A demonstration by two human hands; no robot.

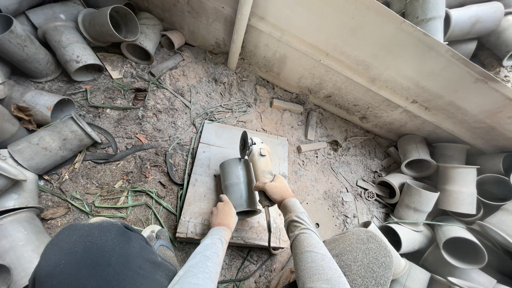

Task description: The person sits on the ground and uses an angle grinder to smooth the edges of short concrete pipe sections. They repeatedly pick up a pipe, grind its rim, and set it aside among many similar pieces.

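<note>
I see a grey metal pipe section [238, 186] lying on its side on a wooden board [208, 213] near the middle of the dusty floor, its open near end showing nothing inside. My left hand [223, 213] rests on that near rim, fingers curled against it, while my right hand [274, 189] is wrapped tight around an angle grinder [258, 157] just right of the pipe — disc at the far end. More hollow grey pipe pieces [442, 202] are heaped to the right and far left.
</note>
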